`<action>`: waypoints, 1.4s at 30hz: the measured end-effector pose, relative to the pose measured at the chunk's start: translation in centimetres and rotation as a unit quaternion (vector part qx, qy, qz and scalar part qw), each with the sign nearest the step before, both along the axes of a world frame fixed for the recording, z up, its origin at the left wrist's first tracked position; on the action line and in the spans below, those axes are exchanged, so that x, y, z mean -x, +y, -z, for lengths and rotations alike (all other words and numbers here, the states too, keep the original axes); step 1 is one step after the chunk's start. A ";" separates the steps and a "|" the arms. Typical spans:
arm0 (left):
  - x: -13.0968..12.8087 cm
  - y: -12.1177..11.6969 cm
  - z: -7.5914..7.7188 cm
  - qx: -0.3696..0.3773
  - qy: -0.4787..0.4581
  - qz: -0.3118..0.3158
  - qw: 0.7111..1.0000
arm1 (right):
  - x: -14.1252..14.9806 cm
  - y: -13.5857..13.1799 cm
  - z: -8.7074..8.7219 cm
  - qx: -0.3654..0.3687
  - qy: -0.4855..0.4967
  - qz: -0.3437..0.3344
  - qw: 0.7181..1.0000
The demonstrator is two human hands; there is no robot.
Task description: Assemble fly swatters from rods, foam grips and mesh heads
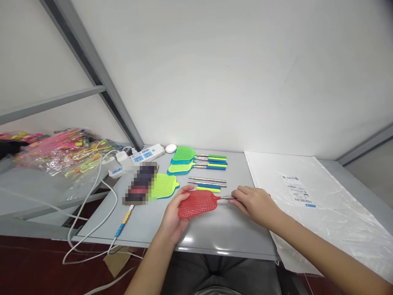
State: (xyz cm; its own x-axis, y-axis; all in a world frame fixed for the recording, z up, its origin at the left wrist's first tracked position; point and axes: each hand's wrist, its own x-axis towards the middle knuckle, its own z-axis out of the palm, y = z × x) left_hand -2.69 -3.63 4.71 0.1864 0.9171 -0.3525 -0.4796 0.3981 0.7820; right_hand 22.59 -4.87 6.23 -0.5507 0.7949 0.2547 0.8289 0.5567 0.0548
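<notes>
Near the table's front edge I hold a red fly swatter [198, 203] across both hands. My left hand [176, 211] grips its perforated paddle, thumb on top and fingers underneath. My right hand [253, 203] is closed around the metal rod, and a bit of red shows beyond the fingers. Just behind lie two bare metal rods [207, 181] and a blue and a yellow-green handle sleeve [208, 189]. Loose yellow-green and blue paddles [166, 185] rest to the left. Farther back sit several whole fly swatters [184, 154] in green, blue and yellow-green, handles pointing right.
A white plastic bag [294, 205] with a printed label covers the table's right side. At left are a pixelated phone-like object [141, 183] on a cable, a power strip [149, 154], a white round object [171, 148] and bagged colourful items [67, 151]. White cables hang over the left edge.
</notes>
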 end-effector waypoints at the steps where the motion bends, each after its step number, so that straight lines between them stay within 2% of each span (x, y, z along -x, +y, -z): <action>1: 0.3 0.2 0.2 -0.010 0.001 -0.019 1.000 | -0.3 0.1 -0.1 0.013 0.009 0.012 1.000; 5: 1.2 0.7 1.0 -0.070 0.029 -0.084 0.994 | -1.4 0.0 -0.5 0.041 0.028 0.023 0.999; 9: 1.4 0.3 1.9 -0.170 0.126 -0.124 0.970 | -1.5 -0.5 -0.6 0.031 0.035 0.011 0.999; 13: 1.1 -0.1 2.3 -0.295 0.227 -0.121 0.920 | -1.3 -0.9 -0.9 0.028 0.023 0.008 0.999; 15: 1.1 -0.2 2.2 -0.315 0.251 -0.108 0.909 | -1.3 -1.0 -1.3 0.042 0.023 0.018 0.999; 19: 1.2 -0.5 1.4 -0.278 0.305 -0.048 0.910 | -1.0 -1.5 -1.9 0.055 0.017 0.015 0.998; 22: 0.7 -1.0 0.4 -0.250 0.308 0.004 0.918 | -0.3 -1.9 -1.8 0.057 -0.010 -0.001 0.998; 25: -0.2 -1.5 -0.5 -0.221 0.291 0.070 0.928 | 0.2 -2.0 -1.3 0.052 -0.028 -0.006 0.998; 29: -0.9 -1.9 -1.3 -0.142 0.224 0.159 0.951 | 0.0 -1.8 -0.6 0.041 -0.022 -0.032 0.998; 36: -0.8 -2.5 -1.1 -0.073 0.194 0.152 0.966 | -1.4 -1.4 0.5 0.025 -0.011 -0.102 0.994; 42: -1.3 -3.6 -0.8 -0.053 0.182 0.152 0.970 | -2.2 -1.6 0.4 -0.004 -0.021 -0.129 0.991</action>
State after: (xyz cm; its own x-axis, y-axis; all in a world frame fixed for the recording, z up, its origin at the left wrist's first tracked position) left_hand -1.43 -7.23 5.52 0.3352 0.8736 -0.3529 -0.0365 0.3863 0.9216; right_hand 24.81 -6.42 5.82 -0.7453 0.6248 0.2328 0.6563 0.7490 0.0909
